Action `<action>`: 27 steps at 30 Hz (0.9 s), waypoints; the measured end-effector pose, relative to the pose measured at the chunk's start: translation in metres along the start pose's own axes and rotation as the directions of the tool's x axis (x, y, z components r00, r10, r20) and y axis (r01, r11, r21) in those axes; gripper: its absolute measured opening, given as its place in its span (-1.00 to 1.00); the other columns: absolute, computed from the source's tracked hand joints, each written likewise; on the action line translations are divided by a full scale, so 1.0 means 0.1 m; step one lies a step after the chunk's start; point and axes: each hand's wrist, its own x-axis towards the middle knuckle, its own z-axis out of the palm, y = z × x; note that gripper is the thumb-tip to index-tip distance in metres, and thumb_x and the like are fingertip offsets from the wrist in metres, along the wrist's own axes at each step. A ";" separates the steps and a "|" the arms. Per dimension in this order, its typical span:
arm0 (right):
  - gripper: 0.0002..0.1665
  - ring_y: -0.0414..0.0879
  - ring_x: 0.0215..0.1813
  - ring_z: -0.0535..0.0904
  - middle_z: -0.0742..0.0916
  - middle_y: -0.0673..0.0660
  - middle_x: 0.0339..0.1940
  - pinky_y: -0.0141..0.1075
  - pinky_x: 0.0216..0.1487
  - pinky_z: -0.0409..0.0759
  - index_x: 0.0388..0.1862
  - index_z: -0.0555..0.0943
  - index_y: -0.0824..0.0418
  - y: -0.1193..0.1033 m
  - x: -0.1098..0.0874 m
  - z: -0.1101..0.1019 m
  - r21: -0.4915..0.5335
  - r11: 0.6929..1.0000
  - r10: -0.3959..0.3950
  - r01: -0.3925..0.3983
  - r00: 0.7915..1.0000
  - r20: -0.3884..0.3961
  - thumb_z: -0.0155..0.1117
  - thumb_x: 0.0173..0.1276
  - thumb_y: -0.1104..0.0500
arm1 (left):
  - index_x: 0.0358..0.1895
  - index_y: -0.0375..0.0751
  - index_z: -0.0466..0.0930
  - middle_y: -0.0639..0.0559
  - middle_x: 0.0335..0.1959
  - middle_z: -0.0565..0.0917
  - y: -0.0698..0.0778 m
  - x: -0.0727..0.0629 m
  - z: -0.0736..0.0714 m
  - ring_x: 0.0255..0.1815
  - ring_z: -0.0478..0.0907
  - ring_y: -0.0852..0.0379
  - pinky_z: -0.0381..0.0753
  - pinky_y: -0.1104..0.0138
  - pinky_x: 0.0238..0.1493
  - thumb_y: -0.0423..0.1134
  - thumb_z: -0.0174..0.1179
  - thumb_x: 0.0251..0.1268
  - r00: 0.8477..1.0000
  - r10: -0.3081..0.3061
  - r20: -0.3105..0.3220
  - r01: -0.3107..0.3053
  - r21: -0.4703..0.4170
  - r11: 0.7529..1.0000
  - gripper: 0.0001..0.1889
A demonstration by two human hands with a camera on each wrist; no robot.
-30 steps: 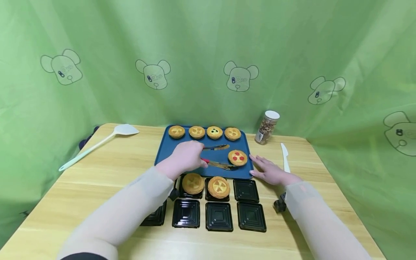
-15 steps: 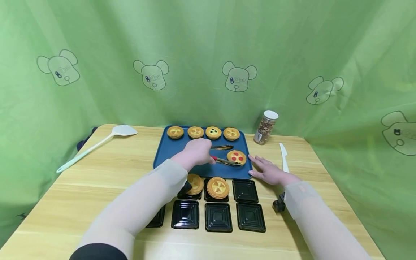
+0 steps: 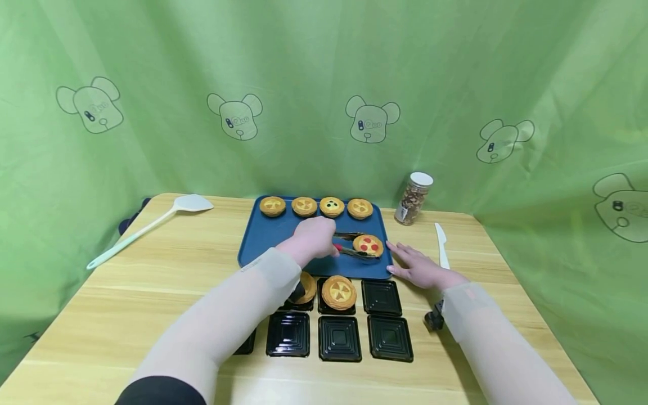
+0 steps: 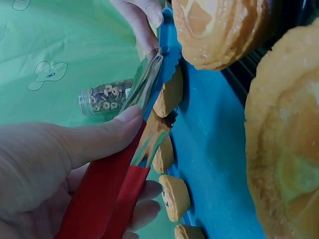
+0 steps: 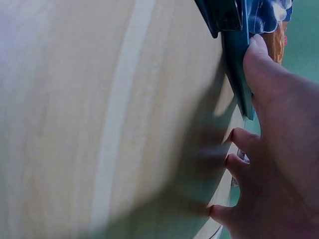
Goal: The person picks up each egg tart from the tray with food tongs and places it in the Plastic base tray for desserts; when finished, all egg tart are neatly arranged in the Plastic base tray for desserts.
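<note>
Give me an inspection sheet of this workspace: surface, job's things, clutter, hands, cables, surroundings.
Surface: wooden table, light, with pale stripes.
Job's things: blue tray holds four tarts in its far row and a red-dotted tart near its right edge. The tongs, red-handled, have their tips at both sides of that tart. In front, black square trays; two of them bear tarts.
Clutter: white spatula at the far left; jar of nuts and white plastic knife at the right.
Hands: left hand grips the tongs; right hand lies flat, its fingers touching the tray's edge.
Cables: nothing seen.
Surroundings: green curtain printed with bear heads.
</note>
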 end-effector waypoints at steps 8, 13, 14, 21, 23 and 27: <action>-0.07 0.53 0.45 -0.02 0.10 0.55 0.49 0.40 0.32 -0.04 0.61 -0.01 0.21 0.01 0.00 0.00 0.016 1.000 0.001 -0.001 1.000 0.007 -0.04 0.52 -0.28 | -0.25 0.01 0.57 0.12 -0.37 0.57 0.03 -0.08 -0.05 -0.41 0.53 0.11 0.49 0.22 -0.48 0.09 0.42 0.15 1.000 -0.008 0.000 0.008 0.015 1.000 -0.69; -0.08 0.51 0.47 -0.04 0.08 0.53 0.51 0.38 0.34 -0.05 0.62 -0.03 0.19 0.01 0.01 0.00 0.004 1.000 0.017 -0.017 1.000 0.024 -0.07 0.53 -0.29 | -0.13 -0.01 0.64 0.14 -0.29 0.61 0.01 -0.15 -0.08 -0.40 0.54 0.14 0.52 0.23 -0.47 0.10 0.42 0.15 1.000 0.007 -0.008 -0.006 0.023 1.000 -0.65; -0.09 0.51 0.47 -0.04 0.08 0.53 0.51 0.38 0.34 -0.05 0.62 -0.02 0.20 0.01 0.02 -0.01 0.008 1.000 0.020 -0.020 1.000 0.022 -0.05 0.53 -0.27 | -0.10 -0.01 0.64 0.14 -0.26 0.62 0.00 -0.16 -0.09 -0.40 0.54 0.15 0.53 0.23 -0.47 0.10 0.42 0.15 1.000 0.008 -0.013 -0.008 0.025 1.000 -0.64; -0.11 0.54 0.45 -0.01 0.10 0.56 0.49 0.40 0.32 -0.03 0.61 -0.01 0.20 0.02 0.02 -0.01 0.004 1.000 -0.004 0.004 1.000 0.005 -0.03 0.54 -0.23 | -0.04 0.00 0.66 0.16 -0.19 0.65 0.03 -0.31 -0.18 -0.39 0.54 0.19 0.54 0.25 -0.46 0.15 0.41 0.14 0.999 0.040 -0.035 -0.039 0.034 0.999 -0.58; -0.11 0.55 0.43 0.00 0.10 0.57 0.49 0.40 0.31 -0.02 0.61 -0.01 0.19 0.03 0.01 -0.01 -0.002 1.000 -0.022 0.022 1.000 0.001 -0.05 0.55 -0.24 | -0.03 0.00 0.67 0.17 -0.18 0.66 0.06 -0.38 -0.21 -0.38 0.55 0.20 0.54 0.25 -0.44 0.14 0.42 0.14 0.997 0.061 -0.040 -0.060 0.033 0.998 -0.58; -0.11 0.57 0.42 0.02 0.11 0.59 0.47 0.42 0.29 0.00 0.60 0.01 0.23 0.05 0.00 0.00 -0.005 0.999 -0.051 0.051 0.999 -0.006 0.01 0.53 -0.20 | -0.01 0.00 0.69 0.18 -0.18 0.67 0.15 -0.54 -0.27 -0.38 0.54 0.22 0.55 0.27 -0.41 0.12 0.43 0.14 0.993 0.109 -0.036 -0.108 0.035 0.994 -0.58</action>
